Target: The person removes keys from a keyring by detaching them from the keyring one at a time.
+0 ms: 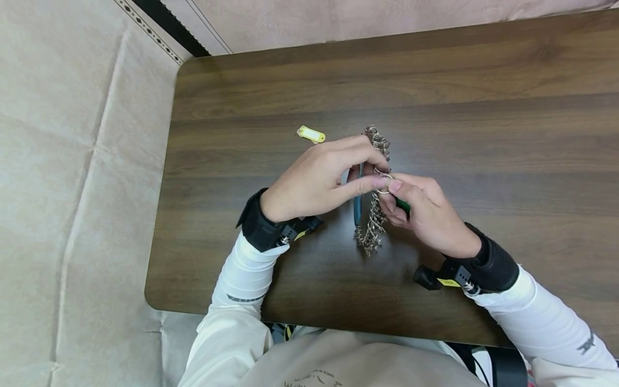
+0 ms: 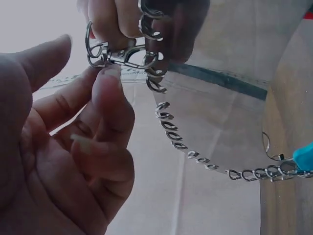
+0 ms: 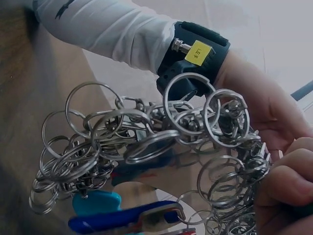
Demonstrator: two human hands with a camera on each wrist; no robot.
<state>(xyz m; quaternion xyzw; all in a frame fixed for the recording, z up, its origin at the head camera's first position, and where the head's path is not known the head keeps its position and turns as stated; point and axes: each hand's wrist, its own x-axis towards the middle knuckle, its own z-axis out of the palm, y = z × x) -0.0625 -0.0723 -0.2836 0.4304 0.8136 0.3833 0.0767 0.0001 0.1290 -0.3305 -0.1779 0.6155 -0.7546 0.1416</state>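
Note:
My left hand and right hand meet over a long bunch of metal key rings. Thumb and fingers of the left hand pinch a small swivel clasp with a split ring through its end. From the other side, the right thumb and fingers grip at a ring between the hands. A green key tag pokes out from under the right fingers, mostly hidden. Close up in the right wrist view, many split rings and clasps hang in a curved row.
A yellow key tag with a white label lies beyond the left hand on the wooden table. A teal strip runs along the ring bunch. In the right wrist view a blue tag hangs below the rings.

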